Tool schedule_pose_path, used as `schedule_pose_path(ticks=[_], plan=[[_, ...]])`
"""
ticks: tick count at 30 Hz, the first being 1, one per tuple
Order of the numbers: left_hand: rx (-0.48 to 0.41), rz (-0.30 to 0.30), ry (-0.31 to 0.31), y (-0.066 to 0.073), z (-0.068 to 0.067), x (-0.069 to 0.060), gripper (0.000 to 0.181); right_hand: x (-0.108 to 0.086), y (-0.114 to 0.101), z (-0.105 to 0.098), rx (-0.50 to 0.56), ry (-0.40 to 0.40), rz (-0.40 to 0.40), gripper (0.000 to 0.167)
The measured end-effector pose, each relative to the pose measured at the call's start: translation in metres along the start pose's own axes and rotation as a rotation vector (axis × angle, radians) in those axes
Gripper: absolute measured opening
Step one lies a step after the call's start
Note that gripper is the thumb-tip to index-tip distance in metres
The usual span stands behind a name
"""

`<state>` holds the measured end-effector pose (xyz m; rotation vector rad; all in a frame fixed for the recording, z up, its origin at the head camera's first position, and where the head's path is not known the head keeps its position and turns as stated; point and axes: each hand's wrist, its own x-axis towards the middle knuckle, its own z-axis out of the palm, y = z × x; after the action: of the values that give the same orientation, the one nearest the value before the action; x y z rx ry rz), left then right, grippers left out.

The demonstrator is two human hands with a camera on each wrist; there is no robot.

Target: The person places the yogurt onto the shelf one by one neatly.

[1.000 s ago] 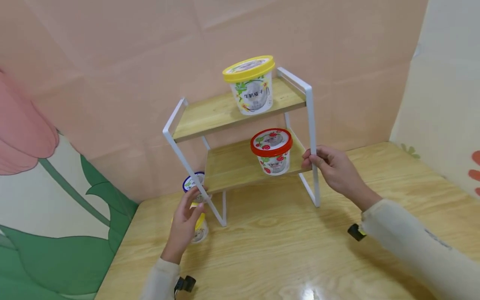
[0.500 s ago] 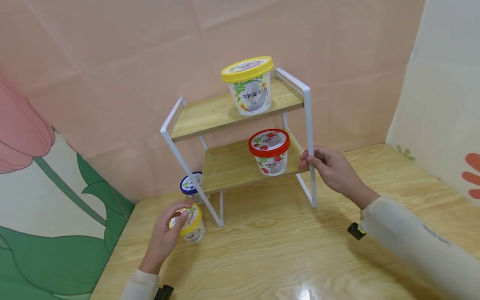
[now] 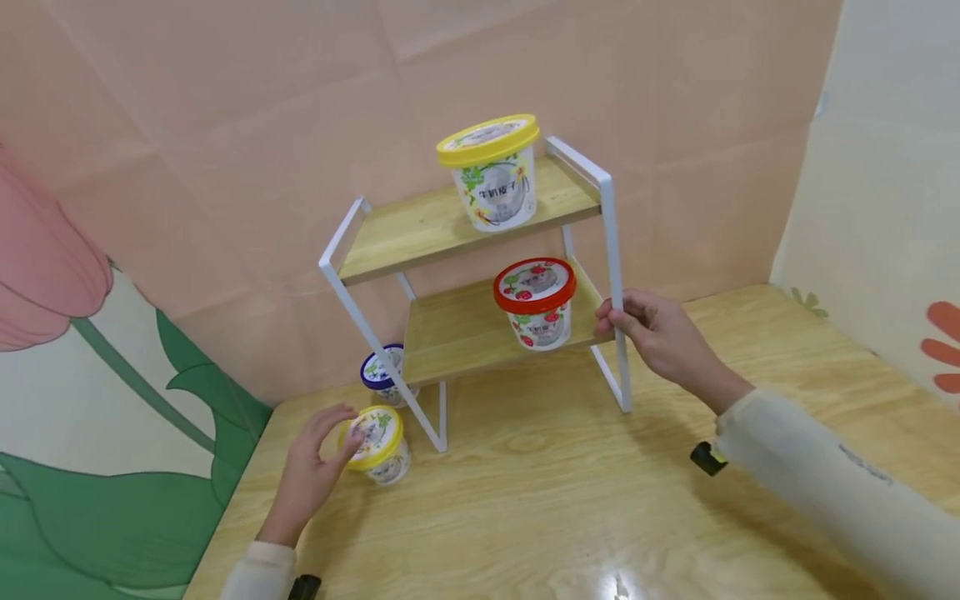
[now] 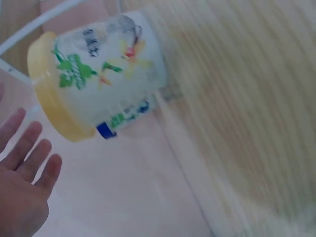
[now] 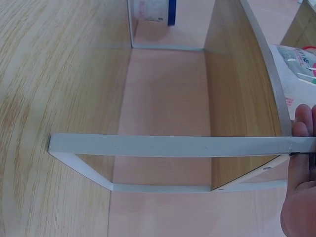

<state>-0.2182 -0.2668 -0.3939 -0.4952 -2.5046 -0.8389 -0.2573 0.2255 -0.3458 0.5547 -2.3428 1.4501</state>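
A two-tier rack with wooden boards and a white metal frame (image 3: 613, 242) stands on the table. My right hand (image 3: 663, 337) pinches its right front leg, level with the lower board; in the right wrist view the fingertips lie on the leg (image 5: 173, 146). Beside a yellow-lidded tub (image 3: 388, 468) on the table, left of the rack, is my left hand (image 3: 303, 475), fingers spread. In the left wrist view those fingers are apart from the tub's lid (image 4: 54, 94). Another yellow-lidded tub (image 3: 498, 196) sits on the upper board, and a red-lidded tub (image 3: 543, 329) on the lower one.
A blue-lidded tub (image 3: 381, 371) stands behind the rack's left leg, partly hidden by it. A pink backdrop (image 3: 262, 167) rises behind the table (image 3: 525, 500), and a pale wall (image 3: 892, 183) is on the right.
My left hand has left the rack's left leg and moved left and down to the yellow-lidded tub on the table. The right hand keeps its hold on the right leg.
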Motion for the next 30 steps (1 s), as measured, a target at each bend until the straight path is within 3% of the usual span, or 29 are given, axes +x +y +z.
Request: schedule_pose_path(ticks=[4,8,14,23,30], plan=[[0.046,-0.086,-0.093,-0.009,-0.003,-0.003,0.049,0.001,0.000,0.000,0.012,-0.004,0.004,0.020],[0.082,-0.212,-0.197,-0.016,-0.005,-0.005,0.066,0.001,0.001,-0.001,0.021,0.000,0.006,0.021],[-0.033,-0.356,-0.271,-0.026,-0.002,-0.007,0.086,0.001,0.001,-0.001,0.026,0.005,-0.002,0.021],[-0.188,-0.382,-0.295,-0.025,0.006,-0.004,0.097,0.000,0.000,0.000,0.041,0.011,0.012,0.020],[-0.149,-0.434,-0.327,-0.019,0.010,-0.003,0.103,-0.002,0.001,0.001,0.037,0.011,0.013,0.020]])
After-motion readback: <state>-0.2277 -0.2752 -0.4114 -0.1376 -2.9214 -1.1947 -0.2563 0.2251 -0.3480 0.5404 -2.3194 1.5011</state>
